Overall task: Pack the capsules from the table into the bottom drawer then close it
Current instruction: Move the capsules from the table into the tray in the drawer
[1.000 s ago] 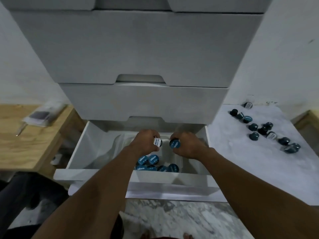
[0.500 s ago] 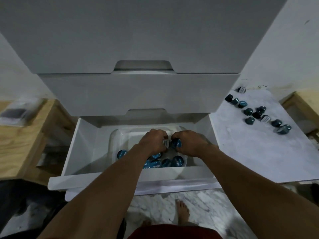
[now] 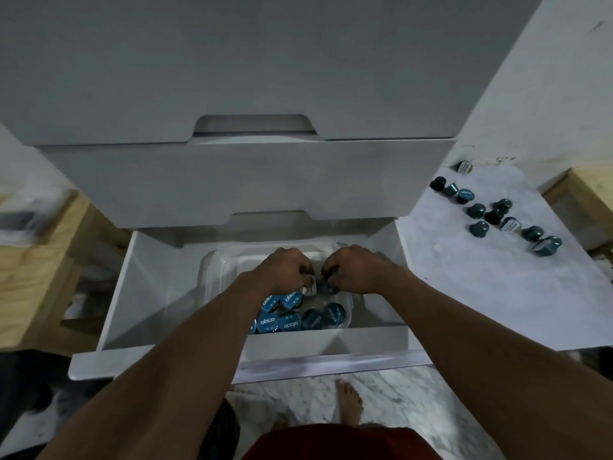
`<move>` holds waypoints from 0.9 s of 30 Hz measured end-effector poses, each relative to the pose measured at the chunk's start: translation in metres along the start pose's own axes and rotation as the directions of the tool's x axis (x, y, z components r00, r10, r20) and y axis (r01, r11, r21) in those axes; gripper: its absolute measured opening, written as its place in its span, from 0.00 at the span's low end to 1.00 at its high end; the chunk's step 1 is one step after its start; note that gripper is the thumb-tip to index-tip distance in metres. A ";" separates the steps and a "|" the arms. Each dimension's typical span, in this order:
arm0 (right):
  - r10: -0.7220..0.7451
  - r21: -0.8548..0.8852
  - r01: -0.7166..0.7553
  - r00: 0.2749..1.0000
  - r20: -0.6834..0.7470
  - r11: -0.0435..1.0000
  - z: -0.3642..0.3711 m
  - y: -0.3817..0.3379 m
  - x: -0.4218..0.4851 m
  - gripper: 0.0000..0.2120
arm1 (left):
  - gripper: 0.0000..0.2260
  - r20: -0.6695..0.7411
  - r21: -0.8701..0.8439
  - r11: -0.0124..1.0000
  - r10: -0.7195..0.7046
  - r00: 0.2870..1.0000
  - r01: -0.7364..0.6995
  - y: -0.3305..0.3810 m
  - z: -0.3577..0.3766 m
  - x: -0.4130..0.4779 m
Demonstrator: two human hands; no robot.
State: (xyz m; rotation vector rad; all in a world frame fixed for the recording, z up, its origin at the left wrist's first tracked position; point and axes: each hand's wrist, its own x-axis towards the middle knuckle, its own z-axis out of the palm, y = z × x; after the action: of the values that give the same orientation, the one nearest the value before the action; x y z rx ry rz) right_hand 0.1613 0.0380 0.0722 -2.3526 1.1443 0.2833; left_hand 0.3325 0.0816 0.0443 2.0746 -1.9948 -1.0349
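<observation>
- A white drawer unit (image 3: pixel 232 78) fills the upper view, its two upper drawers pushed in.
- The bottom drawer (image 3: pixel 139 293) stands pulled fully out toward the person, above a marble floor (image 3: pixel 414 410).
- A pale marbled counter (image 3: pixel 481 293) sits just to the right of the unit.
- A clear plastic container (image 3: pixel 212 270) rests inside the bottom drawer, right of its middle; both hands reach into it.
- The left hand (image 3: pixel 285 270) is curled knuckles-up, its fingertips pinching a white-lidded capsule (image 3: pixel 310 289).
- The right hand (image 3: pixel 358 270) is likewise curled, its fingertips closed around a dark teal capsule (image 3: pixel 326 287).
- The two held capsules sit just beside each other over the middle of the container; whether they touch cannot be told.
- The packed capsules (image 3: pixel 289 322) crowd the container's near end, partly hidden by the left forearm. They stand upright with round blue foil lids facing up, printed "EXCELSO" in white at differing angles.
- The loose capsules (image 3: pixel 476 210) lie in a scattered line on the far part of the counter, well apart from the drawer. Most stand lid-down with dark teal domes up, and a few are tipped sideways showing blue or silvery lids.
- A bare foot (image 3: pixel 348 403) rests on the floor below the drawer front.
</observation>
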 end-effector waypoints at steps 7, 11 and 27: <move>0.010 0.011 -0.010 0.999 0.039 1.000 0.001 0.001 -0.001 0.12 | 0.11 0.080 0.052 0.998 0.015 0.997 -0.019 0.008 0.003 -0.001; 0.014 0.014 -0.015 0.999 0.031 1.000 0.004 0.001 -0.003 0.14 | 0.11 0.091 0.055 0.998 0.009 0.996 -0.014 0.008 0.005 -0.003; 0.094 0.031 -0.089 0.924 -0.370 0.996 -0.015 -0.006 -0.029 0.11 | 0.12 -0.215 0.226 0.967 0.165 0.962 -0.116 0.030 -0.015 -0.015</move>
State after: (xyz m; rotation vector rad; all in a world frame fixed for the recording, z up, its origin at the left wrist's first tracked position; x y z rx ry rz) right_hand 0.1479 0.0531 0.0981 -2.4074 1.4255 -0.1493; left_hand 0.3154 0.0850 0.0769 2.0016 -2.1705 -0.5465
